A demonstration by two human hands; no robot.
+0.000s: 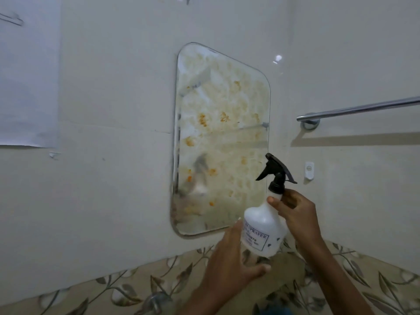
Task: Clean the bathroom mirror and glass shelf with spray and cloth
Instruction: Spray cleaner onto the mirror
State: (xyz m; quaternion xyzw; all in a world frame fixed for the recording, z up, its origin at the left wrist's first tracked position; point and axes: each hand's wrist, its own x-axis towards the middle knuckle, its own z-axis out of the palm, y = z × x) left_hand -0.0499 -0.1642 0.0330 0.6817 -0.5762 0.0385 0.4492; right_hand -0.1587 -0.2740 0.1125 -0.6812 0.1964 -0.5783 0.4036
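Right grip (295,214) held the bottle (261,230) at its neck and left grip (229,258) cupped its base, near the lower right corner of the stained mirror (220,133); loosening either while reaching for the trigger (263,174) might drop it.

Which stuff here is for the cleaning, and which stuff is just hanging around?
For the job: the stained mirror; the spray bottle; the left hand holding its base; the right hand gripping its neck.

Just there: the towel bar; the small white wall hook; the paper sheet on the wall; the leaf-patterned tiles.
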